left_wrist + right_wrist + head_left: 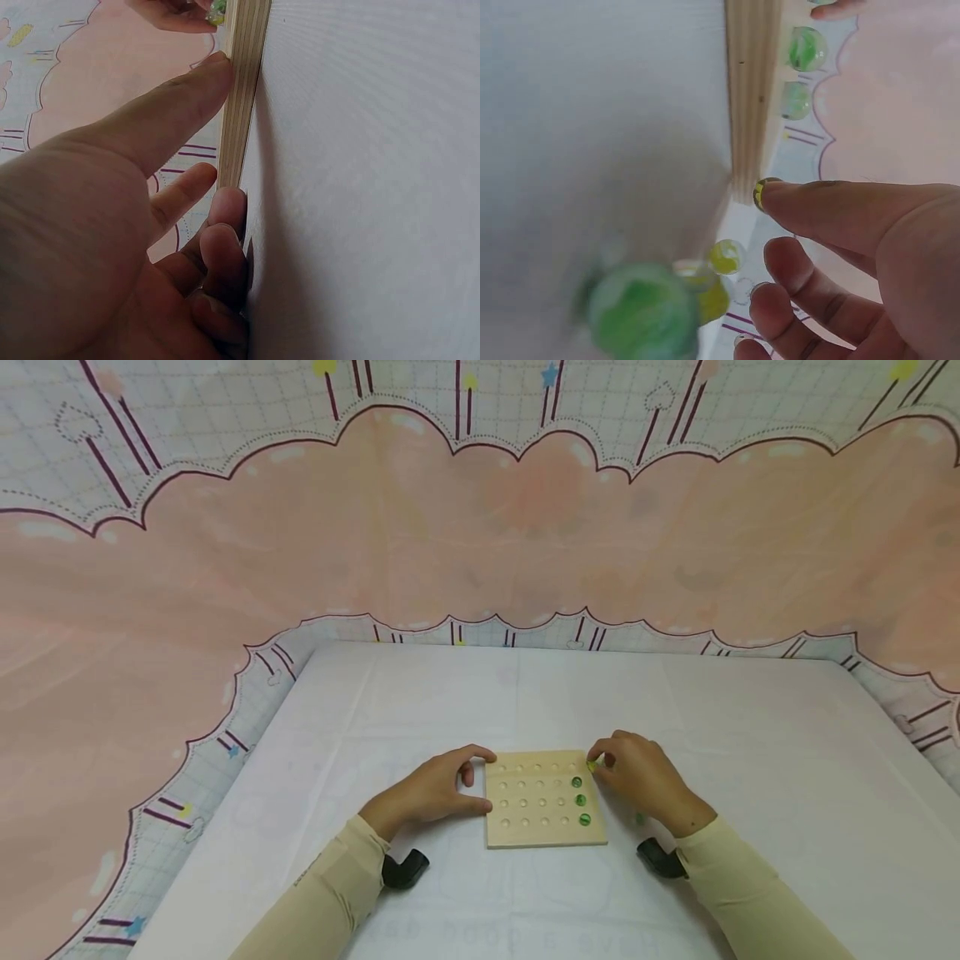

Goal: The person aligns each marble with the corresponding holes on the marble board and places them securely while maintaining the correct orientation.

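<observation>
A light wooden board [534,835] with rows of round hollows lies flat on the white table. Three green marbles, one a green marble [581,800], sit in its right-hand column. My left hand [438,787] touches the board's left side, thumb and index finger spread along the edge; its other fingers bend beneath in the left wrist view. At the far right corner my right hand [641,777] pinches a yellow marble [760,193] between thumb and fingertip. The right wrist view shows a loose green marble [641,313] and a yellow marble [727,256] on the table.
A white cloth covers the table [420,702], backed by a pink and white patterned curtain [480,543]. Black wrist mounts, such as the left mount [405,869], sit low by both sleeves. Loose marbles lie right of the board, partly under the right wrist.
</observation>
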`<state>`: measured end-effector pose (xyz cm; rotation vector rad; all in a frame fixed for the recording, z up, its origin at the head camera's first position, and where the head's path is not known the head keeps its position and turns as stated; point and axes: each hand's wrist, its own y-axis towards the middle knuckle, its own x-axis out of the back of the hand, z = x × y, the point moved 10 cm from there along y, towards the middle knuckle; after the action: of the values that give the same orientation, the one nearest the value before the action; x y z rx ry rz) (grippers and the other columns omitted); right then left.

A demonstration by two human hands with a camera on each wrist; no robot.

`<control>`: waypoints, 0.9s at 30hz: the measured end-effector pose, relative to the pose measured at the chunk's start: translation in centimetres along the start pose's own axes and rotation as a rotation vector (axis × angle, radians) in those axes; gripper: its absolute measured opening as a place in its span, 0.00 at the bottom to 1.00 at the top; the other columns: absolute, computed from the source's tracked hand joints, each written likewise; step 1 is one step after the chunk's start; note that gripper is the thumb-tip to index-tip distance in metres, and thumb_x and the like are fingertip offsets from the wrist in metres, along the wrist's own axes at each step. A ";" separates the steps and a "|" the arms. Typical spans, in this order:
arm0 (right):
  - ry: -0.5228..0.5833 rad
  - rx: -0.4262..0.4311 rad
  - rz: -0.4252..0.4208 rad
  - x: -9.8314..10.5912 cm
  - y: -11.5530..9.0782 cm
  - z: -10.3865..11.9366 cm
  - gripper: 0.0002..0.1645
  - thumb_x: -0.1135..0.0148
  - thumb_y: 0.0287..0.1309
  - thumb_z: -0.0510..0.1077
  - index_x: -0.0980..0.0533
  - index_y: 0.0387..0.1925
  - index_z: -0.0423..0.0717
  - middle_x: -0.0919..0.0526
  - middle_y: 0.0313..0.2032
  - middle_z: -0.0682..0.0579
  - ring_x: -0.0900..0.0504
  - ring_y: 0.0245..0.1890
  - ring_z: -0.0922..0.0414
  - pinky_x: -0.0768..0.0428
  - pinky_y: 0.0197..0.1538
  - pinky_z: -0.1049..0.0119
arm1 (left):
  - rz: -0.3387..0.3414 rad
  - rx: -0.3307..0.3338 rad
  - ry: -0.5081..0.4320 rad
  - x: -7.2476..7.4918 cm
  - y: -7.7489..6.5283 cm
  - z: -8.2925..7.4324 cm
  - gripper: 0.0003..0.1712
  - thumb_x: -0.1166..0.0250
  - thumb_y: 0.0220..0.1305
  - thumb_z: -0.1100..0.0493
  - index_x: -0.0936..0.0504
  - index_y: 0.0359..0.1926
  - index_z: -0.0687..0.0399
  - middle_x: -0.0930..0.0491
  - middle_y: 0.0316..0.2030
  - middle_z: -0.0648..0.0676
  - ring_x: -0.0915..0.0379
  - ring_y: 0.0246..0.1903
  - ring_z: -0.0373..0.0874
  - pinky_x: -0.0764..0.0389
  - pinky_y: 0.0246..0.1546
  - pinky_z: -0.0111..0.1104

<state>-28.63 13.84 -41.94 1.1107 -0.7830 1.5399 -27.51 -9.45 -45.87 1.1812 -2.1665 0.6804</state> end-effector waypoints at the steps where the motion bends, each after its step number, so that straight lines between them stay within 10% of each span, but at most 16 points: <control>1: -0.002 0.004 -0.003 0.1 0.1 0.2 0.08 0.29 0.54 0.35 0.14 0.38 0.45 0.22 0.29 0.51 0.28 0.27 0.57 0.29 0.31 0.66 | -0.001 0.001 0.001 0.0 0.0 0.0 0.37 0.23 0.55 0.49 0.28 0.65 0.41 0.28 0.36 0.48 0.39 0.25 0.39 0.34 0.30 0.31; 27: 0.020 0.033 0.037 -0.8 0.9 2.2 0.06 0.29 0.56 0.38 0.14 0.36 0.47 0.21 0.30 0.52 0.26 0.30 0.56 0.26 0.37 0.63 | -0.005 -0.004 -0.003 -0.2 0.1 0.4 0.36 0.23 0.55 0.49 0.27 0.63 0.39 0.29 0.35 0.48 0.38 0.26 0.38 0.33 0.32 0.30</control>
<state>-28.94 11.33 -41.81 1.1090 -0.7708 1.5979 -27.60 -9.61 -46.28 1.1856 -2.1660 0.6720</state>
